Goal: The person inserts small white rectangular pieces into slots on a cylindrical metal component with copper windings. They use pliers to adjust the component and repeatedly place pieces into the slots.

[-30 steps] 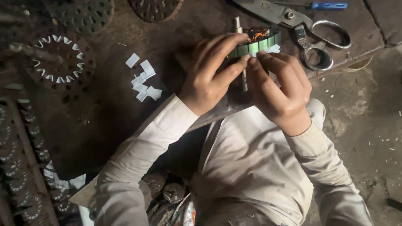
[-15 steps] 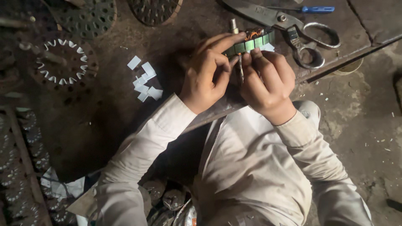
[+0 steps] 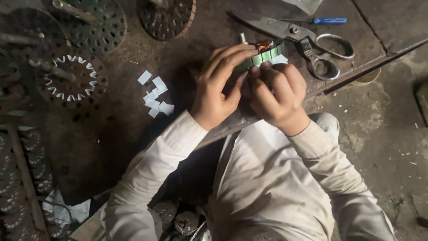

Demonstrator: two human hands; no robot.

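Seen from overhead, a dark, stained metal workbench (image 3: 111,147) is shown, its front edge running diagonally from lower left to upper right. Beyond that edge a dusty concrete floor (image 3: 383,129) strewn with pale chips is seen on the right. A small motor core (image 3: 261,53), ringed with green strips and copper wire, is held over the bench near its front edge, between both hands. The left hand (image 3: 218,91) is closed over the core's near side, fingers curled across the top. The right hand (image 3: 276,96) is pressed against the core from the right, its fingertips pinched narrowly on a pale slip at the core's rim; what exactly is pinched cannot be told, since the fingers cover it. A heap of white paper slips (image 3: 155,96) lies on the bench, well left of the hands. Large scissors (image 3: 307,38) lie just beyond the core, with a blue-handled screwdriver (image 3: 327,20) behind them. Perforated metal discs (image 3: 96,24) are set along the far left, one of them a slotted disc (image 3: 71,78) fitted with white inserts. More round parts are stacked in shadow at the left margin.
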